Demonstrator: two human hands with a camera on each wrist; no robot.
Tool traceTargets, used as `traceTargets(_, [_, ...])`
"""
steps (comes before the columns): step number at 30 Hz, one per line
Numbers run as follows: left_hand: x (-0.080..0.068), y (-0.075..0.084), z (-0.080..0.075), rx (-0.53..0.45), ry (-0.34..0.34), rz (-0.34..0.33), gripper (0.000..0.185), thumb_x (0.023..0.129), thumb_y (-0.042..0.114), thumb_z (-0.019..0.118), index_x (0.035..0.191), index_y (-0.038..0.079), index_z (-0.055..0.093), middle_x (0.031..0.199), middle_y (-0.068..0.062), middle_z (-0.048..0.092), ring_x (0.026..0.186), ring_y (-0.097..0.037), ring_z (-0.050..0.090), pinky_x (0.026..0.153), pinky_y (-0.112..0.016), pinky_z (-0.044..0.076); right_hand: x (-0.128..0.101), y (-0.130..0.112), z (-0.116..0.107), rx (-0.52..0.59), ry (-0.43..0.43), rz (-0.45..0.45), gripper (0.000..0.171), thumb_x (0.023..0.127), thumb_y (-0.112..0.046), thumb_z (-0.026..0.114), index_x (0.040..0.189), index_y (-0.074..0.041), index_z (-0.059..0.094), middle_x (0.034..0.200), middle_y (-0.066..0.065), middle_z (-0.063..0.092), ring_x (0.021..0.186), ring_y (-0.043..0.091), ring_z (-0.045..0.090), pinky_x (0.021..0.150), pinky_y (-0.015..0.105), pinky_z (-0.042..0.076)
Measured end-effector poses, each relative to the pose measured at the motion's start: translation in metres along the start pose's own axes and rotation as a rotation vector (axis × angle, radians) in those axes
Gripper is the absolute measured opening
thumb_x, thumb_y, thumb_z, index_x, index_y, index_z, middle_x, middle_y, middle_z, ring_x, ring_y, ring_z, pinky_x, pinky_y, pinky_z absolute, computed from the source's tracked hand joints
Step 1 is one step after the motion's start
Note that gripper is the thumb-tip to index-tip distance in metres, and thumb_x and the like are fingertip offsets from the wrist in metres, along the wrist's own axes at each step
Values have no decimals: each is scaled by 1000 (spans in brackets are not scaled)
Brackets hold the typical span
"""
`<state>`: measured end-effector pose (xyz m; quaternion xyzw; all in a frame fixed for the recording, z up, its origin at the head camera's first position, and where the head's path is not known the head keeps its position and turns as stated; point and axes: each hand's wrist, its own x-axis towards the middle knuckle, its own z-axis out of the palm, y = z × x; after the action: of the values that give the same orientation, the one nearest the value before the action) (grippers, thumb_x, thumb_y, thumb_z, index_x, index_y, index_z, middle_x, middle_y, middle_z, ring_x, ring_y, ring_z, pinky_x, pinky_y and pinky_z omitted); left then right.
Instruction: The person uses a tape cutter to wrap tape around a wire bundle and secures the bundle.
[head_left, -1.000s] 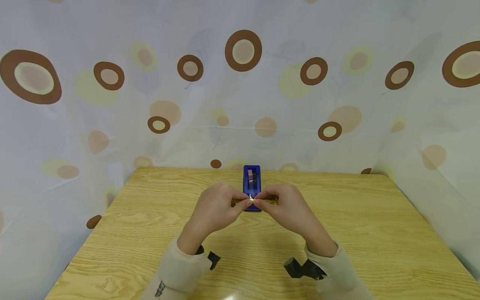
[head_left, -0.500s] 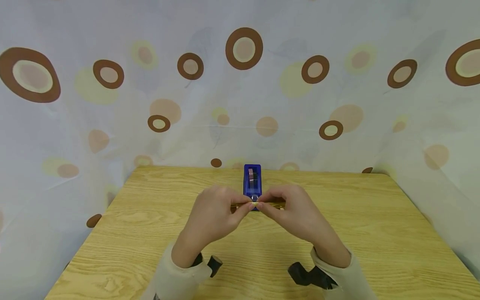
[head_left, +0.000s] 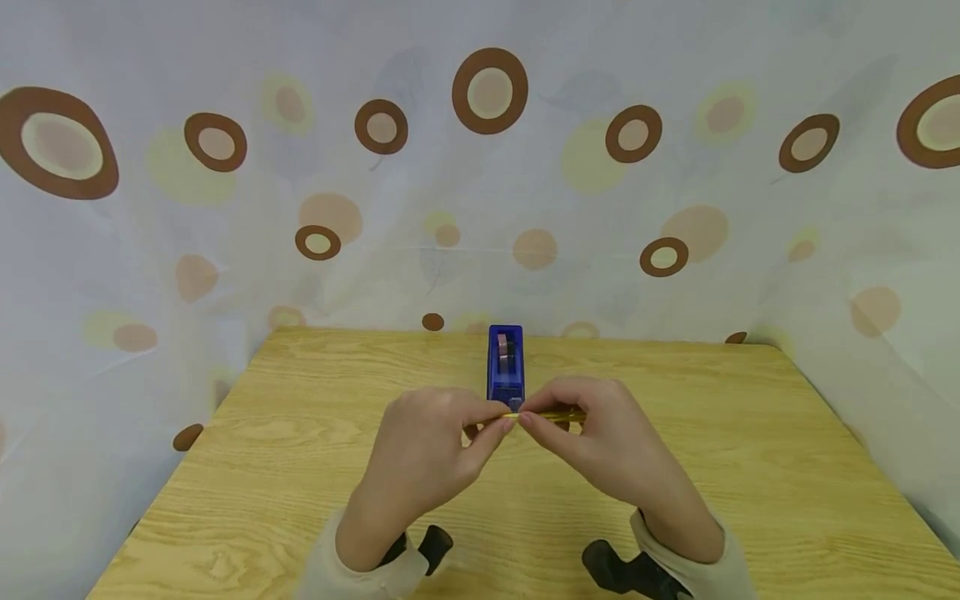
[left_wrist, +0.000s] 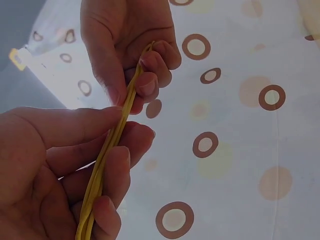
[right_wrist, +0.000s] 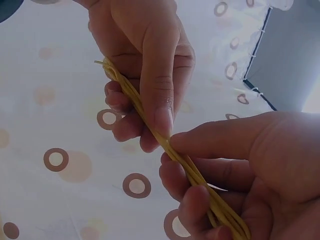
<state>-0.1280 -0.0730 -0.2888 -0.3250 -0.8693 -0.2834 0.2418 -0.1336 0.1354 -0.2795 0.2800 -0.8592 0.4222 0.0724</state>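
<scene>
Both hands meet in the middle of the head view, a little above the table. Between thumb and fingers, my left hand (head_left: 420, 454) pinches one half of a bundle of thin yellow strands (left_wrist: 102, 165). The other half is pinched by my right hand (head_left: 611, 450), with the two thumb tips almost together at the bundle's middle. The wrist views show the strands lying lengthwise along the curled fingers, with looped ends. A blue tape dispenser (head_left: 492, 371) stands just beyond the fingertips, its near end partly hidden by them.
A tape roll (head_left: 503, 346) sits inside the dispenser. The wooden table (head_left: 292, 500) reaches back to a wall cloth (head_left: 480, 192) patterned with brown rings. Black wrist mounts (head_left: 435, 548) stick out under the sleeves.
Both hands have drawn slightly back toward the body, and the right one also to the right. The bundle moves with them, and more of the dispenser shows.
</scene>
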Motion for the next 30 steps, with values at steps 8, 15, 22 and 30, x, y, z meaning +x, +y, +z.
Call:
traceTargets(8, [0, 0, -1, 21, 15, -23, 8, 89, 23, 76, 93, 18, 81, 78, 10, 72, 62, -1, 60, 51, -18, 44, 1, 1, 6, -46, 72, -58, 4, 90, -11, 74, 89, -15, 75, 84, -13, 67, 72, 4, 61, 64, 28, 53])
traceTargets(15, [3, -5, -2, 24, -6, -44, 9, 90, 24, 74, 94, 19, 82, 82, 9, 73, 64, -3, 63, 52, -20, 45, 6, 3, 11, -80, 102, -62, 9, 88, -9, 76, 90, -18, 74, 87, -12, 67, 77, 4, 63, 67, 29, 53])
traceTargets(22, [4, -11, -3, 9, -60, -80, 10, 91, 25, 73, 95, 21, 81, 84, 9, 74, 68, -3, 65, 56, -22, 48, 9, 9, 17, -89, 123, -78, 12, 85, -7, 78, 91, -17, 73, 88, -10, 67, 80, 6, 63, 71, 33, 55])
traceTargets(30, [5, -16, -1, -14, -83, -119, 10, 93, 28, 72, 93, 22, 81, 80, 13, 72, 64, 0, 60, 56, -22, 46, 12, 12, 23, -116, 169, -108, 13, 84, -7, 79, 91, -16, 73, 88, -11, 67, 81, 9, 64, 70, 32, 54])
